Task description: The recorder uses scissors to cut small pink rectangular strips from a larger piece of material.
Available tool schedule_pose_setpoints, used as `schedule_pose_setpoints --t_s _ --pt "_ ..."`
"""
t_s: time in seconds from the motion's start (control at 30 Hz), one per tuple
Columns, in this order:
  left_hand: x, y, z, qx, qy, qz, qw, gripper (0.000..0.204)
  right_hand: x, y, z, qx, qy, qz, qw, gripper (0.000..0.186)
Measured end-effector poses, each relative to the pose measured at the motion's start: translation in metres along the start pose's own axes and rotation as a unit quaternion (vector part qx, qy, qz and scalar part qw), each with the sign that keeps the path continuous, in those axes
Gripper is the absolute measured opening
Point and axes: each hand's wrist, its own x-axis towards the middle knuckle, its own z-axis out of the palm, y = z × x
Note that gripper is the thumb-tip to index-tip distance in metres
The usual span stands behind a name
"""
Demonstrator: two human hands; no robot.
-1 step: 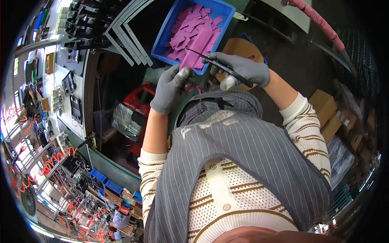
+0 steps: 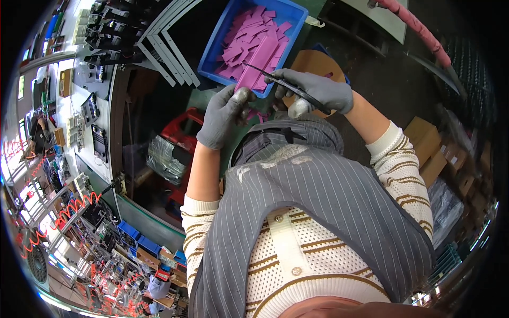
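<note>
My left hand (image 2: 224, 114), in a grey glove, is closed on the lower end of a long pink foam-like strip (image 2: 256, 62). In my gloved right hand (image 2: 321, 91) is a pair of black-handled scissors (image 2: 289, 86). Their slim dark blades point to the upper left and reach across the strip. Both hands are at the near edge of a blue plastic bin (image 2: 298, 33), which holds a heap of cut pink pieces (image 2: 245, 36). My fingertips are partly hidden behind the strip and the scissor handles.
Beyond the right hand stands a round tan surface (image 2: 307, 62). Metal brackets (image 2: 168, 62) lean left of the bin. A red object (image 2: 183, 127) with plastic wrapping sits below the left wrist. Cardboard boxes (image 2: 424, 146) are stacked at right; a workbench (image 2: 98, 114) runs along the left.
</note>
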Motion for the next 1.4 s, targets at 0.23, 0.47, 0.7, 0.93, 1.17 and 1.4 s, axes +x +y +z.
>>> schedule_pose_setpoints --t_s 0.23,0.47,0.7,0.93,1.17,1.4 --pt "0.0 -0.003 -0.002 -0.007 -0.001 -0.012 1.0 0.033 0.001 0.001 0.001 0.058 0.004 0.004 0.998 0.092" --pt "0.004 -0.003 -0.001 -0.006 -0.001 -0.011 1.0 0.033 0.005 0.01 0.0 0.072 0.016 -0.029 0.997 0.06" --pt "0.04 -0.027 -0.019 0.044 -0.02 -0.06 0.997 0.03 0.021 0.016 -0.006 0.078 0.048 0.129 0.987 0.032" --pt "0.043 -0.045 -0.034 0.057 -0.002 -0.103 0.993 0.031 0.026 0.059 -0.02 0.063 0.062 0.128 0.988 0.019" --pt "0.016 -0.03 -0.017 0.046 -0.056 -0.066 0.995 0.034 0.033 0.035 -0.004 0.261 0.115 0.015 0.958 0.029" --pt "0.006 -0.024 -0.009 0.008 -0.098 -0.071 0.993 0.033 0.049 0.014 0.006 0.113 0.113 -0.077 0.984 0.042"
